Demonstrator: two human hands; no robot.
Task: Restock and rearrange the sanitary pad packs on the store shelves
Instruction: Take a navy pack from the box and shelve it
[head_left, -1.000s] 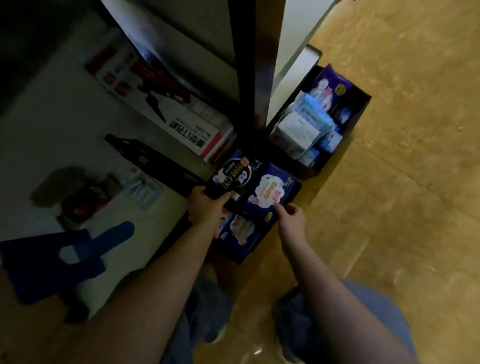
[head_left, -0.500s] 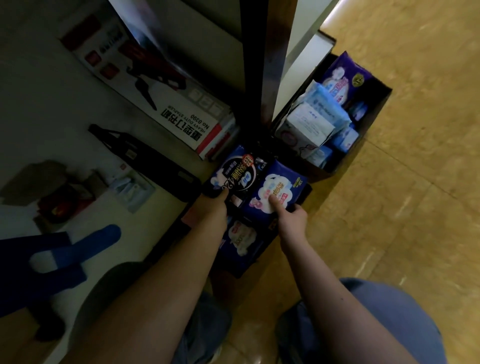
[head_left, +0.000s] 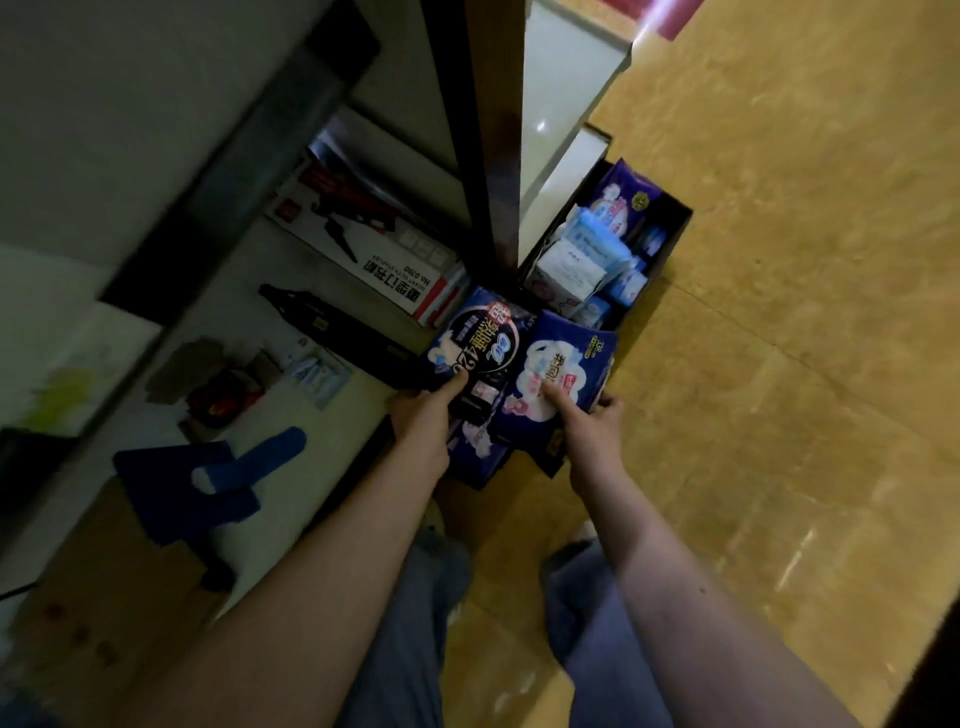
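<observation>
Surroundings: dark upright shelf post (head_left: 493, 156) stands directly behind the two held packs, with white shelf edges (head_left: 566, 78) to its right. The post and the lowest white edge overhang the near end of the far box (head_left: 675, 249), which sits on the yellow floor (head_left: 779, 364) and is crowded with packs: a purple pack (head_left: 626, 192) at the far end, light blue packs (head_left: 595, 241) and a white pack (head_left: 569, 270) nearer.

Left of the post, on the pale low shelf (head_left: 156, 291): a white and red stapler carton (head_left: 363, 249), a long black tool (head_left: 332, 327) lying just beside the dark pack, a small clear packet (head_left: 319, 374), a red item (head_left: 223, 395) too dim to identify, and a blue glove (head_left: 218, 483).

Left hand (head_left: 423, 415): thumb pressed on the printed face of the dark pack (head_left: 478, 348), fingers hidden behind it; it grips the pack at its near end.

Right hand (head_left: 592, 426): one finger laid on the face of the blue pack (head_left: 561, 374), other fingers curled round its right edge; pack held.

Position: both packs sit over the near box (head_left: 480, 475), which holds more packs underneath, between the carton and the far box. They lie side by side, long edges apparently touching.

Orientation: printed faces up toward the camera. Long axes run from the hands away toward the post, leaning slightly right. Print on the dark pack reads upside down from here.
</observation>
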